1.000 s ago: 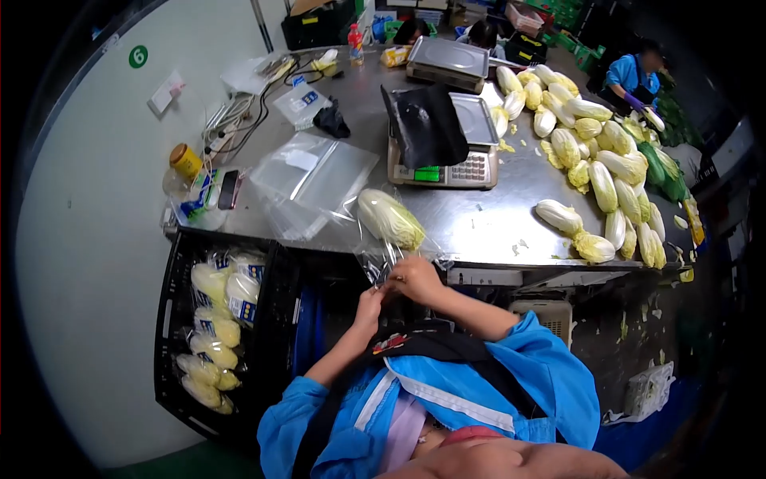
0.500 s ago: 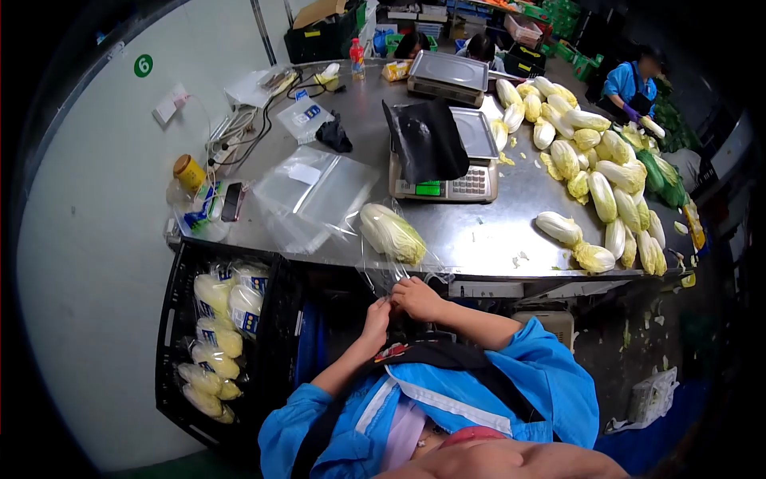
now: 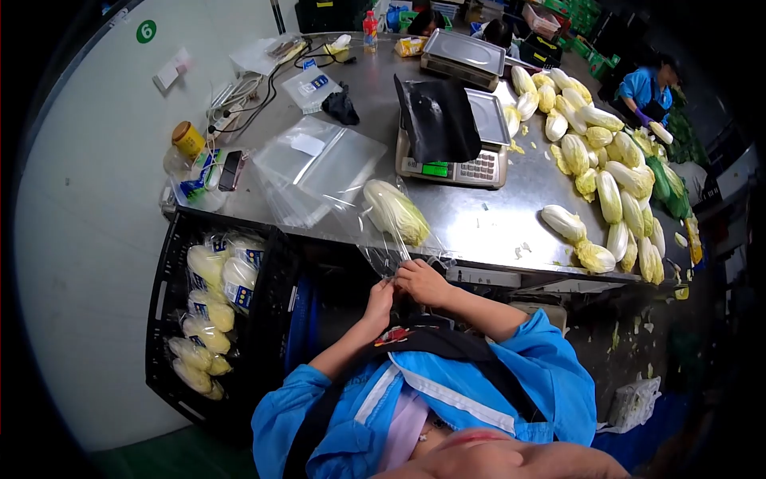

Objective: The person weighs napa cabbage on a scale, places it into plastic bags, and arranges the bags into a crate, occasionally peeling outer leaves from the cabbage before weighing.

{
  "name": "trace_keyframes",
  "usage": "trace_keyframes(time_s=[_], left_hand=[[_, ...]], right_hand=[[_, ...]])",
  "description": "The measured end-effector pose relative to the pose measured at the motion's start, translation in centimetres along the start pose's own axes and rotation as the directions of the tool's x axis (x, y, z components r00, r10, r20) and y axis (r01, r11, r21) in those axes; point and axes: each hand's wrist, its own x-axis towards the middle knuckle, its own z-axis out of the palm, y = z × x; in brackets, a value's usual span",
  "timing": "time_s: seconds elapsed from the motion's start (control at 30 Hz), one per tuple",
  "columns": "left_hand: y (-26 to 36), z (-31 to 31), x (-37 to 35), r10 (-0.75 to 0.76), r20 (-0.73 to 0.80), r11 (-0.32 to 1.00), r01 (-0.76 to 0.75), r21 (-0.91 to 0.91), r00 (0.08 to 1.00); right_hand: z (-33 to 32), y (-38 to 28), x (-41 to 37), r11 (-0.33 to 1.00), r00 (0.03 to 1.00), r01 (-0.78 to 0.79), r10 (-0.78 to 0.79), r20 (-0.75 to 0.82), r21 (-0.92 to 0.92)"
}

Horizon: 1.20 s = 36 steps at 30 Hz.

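Observation:
A napa cabbage [image 3: 396, 212] lies inside a clear plastic bag [image 3: 373, 254] at the front edge of the steel table. Just off that edge, my left hand [image 3: 381, 300] is closed on the bag's loose end. Beside it, my right hand [image 3: 423, 281] pinches the same plastic, its fingers almost touching the left ones. Behind the cabbage stands a digital scale [image 3: 453, 173] with a black curved sheet [image 3: 437, 120] on it. A stack of flat clear bags [image 3: 319, 168] lies left of the cabbage.
Many napa cabbages [image 3: 610, 195] are heaped on the right of the steel table [image 3: 487, 231]. A black crate [image 3: 163, 299] at lower left holds bagged cabbages [image 3: 209, 311]. A second scale [image 3: 463, 56], a phone [image 3: 230, 170] and cables lie farther back. A co-worker [image 3: 648, 89] handles a cabbage.
The view has shifted slightly, so the table sits higher in the picture. Both hands still grip the bag's end, and the cabbage stays in the bag on the table.

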Motion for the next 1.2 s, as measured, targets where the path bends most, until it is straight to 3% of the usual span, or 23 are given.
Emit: trace_keyframes(time_s=[0.03, 0.07, 0.1, 0.13, 0.17, 0.2, 0.23, 0.27, 0.33, 0.4, 0.47, 0.57, 0.7, 0.87, 0.9, 0.93, 0.97, 1.0, 1.03, 1.07, 1.1, 1.13, 1.2], left_hand=[[-0.2, 0.3, -0.1, 0.066, -0.054, 0.997, -0.064, 0.039, 0.996], [-2.3, -2.1, 2.4, 0.233, -0.122, 0.942, -0.193, 0.274, 0.965], [-1.0, -3.0, 2.7, 0.224, -0.167, 0.955, -0.181, 0.237, 0.96], [0.8, -3.4, 3.2, 0.212, -0.217, 0.965, -0.169, 0.199, 0.953], [2.5, -3.4, 2.2, 0.232, -0.11, 0.956, -0.206, 0.208, 0.966], [3.4, -3.5, 1.2, 0.251, -0.006, 0.948, -0.244, 0.206, 0.968], [2.3, -5.0, 1.4, 0.165, 0.096, 0.954, -0.183, 0.236, 0.982], [0.4, -6.4, 1.4, 0.137, 0.121, 0.915, -0.173, 0.365, 0.983], [0.7, -5.0, -1.0, 0.002, 0.039, 0.912, -0.018, 0.411, 0.999], [-0.5, -4.9, -0.5, -0.002, 0.038, 0.952, -0.01, 0.305, 0.999], [-0.9, -4.3, -0.3, 0.004, 0.049, 0.98, -0.014, 0.199, 0.999], [0.7, -2.6, -1.4, 0.023, 0.027, 0.978, -0.028, 0.208, 0.999], [0.5, -2.4, -1.6, -0.085, 0.033, 0.986, 0.079, 0.147, 0.996], [-1.1, -2.4, 0.5, 0.167, 0.038, 0.967, -0.172, 0.189, 0.985], [-0.2, -3.0, 1.7, 0.239, -0.115, 0.957, -0.214, 0.195, 0.964], [0.5, -3.9, 2.5, 0.306, -0.262, 0.944, -0.255, 0.211, 0.915], [0.8, -5.9, 3.3, 0.378, -0.186, 0.887, -0.298, 0.354, 0.907], [1.4, -8.1, 4.1, 0.439, -0.097, 0.806, -0.344, 0.482, 0.893], [1.8, -9.1, 3.1, 0.346, 0.033, 0.815, -0.318, 0.484, 0.938], [3.6, -8.8, 0.7, 0.232, 0.174, 0.744, -0.29, 0.602, 0.957], [3.2, -10.4, -0.1, 0.116, 0.263, 0.788, -0.25, 0.563, 0.958], [2.9, -11.5, -0.4, 0.013, 0.352, 0.823, -0.21, 0.528, 0.936], [3.7, -12.3, -1.2, 0.319, 0.106, 0.446, -0.248, 0.86, 0.942]], right_hand=[[-0.4, 0.0, -0.3, 0.994, 0.999, 0.044, -0.047, 0.025, 0.1], [-0.8, -0.2, -0.7, 0.975, 0.994, 0.084, -0.096, 0.046, 0.205], [-1.4, -1.0, -2.0, 0.917, 0.984, 0.139, -0.171, 0.054, 0.374], [-1.8, -2.3, -4.6, 0.925, 0.988, 0.04, -0.093, 0.122, 0.378], [-1.7, -2.6, -8.2, 0.849, 0.982, -0.147, 0.063, 0.18, 0.507], [0.4, -2.0, -13.8, 0.811, 0.908, -0.416, 0.348, 0.233, 0.411], [1.2, -1.4, -18.1, 0.768, 0.788, -0.6, 0.517, 0.335, 0.223], [1.4, -1.0, -21.0, 0.581, 0.608, -0.786, 0.664, 0.436, 0.212], [0.2, -0.9, -18.1, 0.623, 0.656, -0.746, 0.749, 0.095, 0.238], [-0.8, -1.1, -11.6, 0.678, 0.673, -0.633, 0.721, -0.167, 0.374], [1.1, -1.5, -6.5, 0.762, 0.733, -0.472, 0.619, -0.282, 0.443], [1.7, -2.3, -1.4, 0.882, 0.888, -0.3, 0.397, -0.231, 0.363], [1.9, -1.5, -0.9, 0.934, 0.945, -0.208, 0.268, -0.188, 0.29], [1.7, -0.3, -0.6, 0.868, 0.96, -0.091, 0.207, -0.188, 0.488], [1.7, -0.1, -2.2, 0.873, 0.994, -0.075, 0.029, 0.102, 0.483], [0.5, -1.2, -4.8, 0.881, 0.995, -0.034, -0.014, 0.098, 0.472], [1.0, -1.3, -9.3, 0.881, 0.97, -0.204, 0.125, 0.206, 0.426], [0.5, -0.5, -14.4, 0.818, 0.841, -0.493, 0.359, 0.406, 0.297], [-0.4, 0.1, -19.7, 0.597, 0.463, -0.802, 0.591, 0.66, 0.028], [6.0, 3.1, -34.1, 0.477, 0.026, -0.802, 0.629, 0.777, -0.36], [5.1, 1.6, -43.6, 0.651, 0.322, -0.717, 0.625, 0.711, -0.247], [7.8, 2.9, -50.9, 0.635, 0.432, -0.713, 0.732, 0.528, -0.297], [4.5, 3.2, -38.7, 0.587, 0.261, -0.763, 0.663, 0.702, -0.27]])
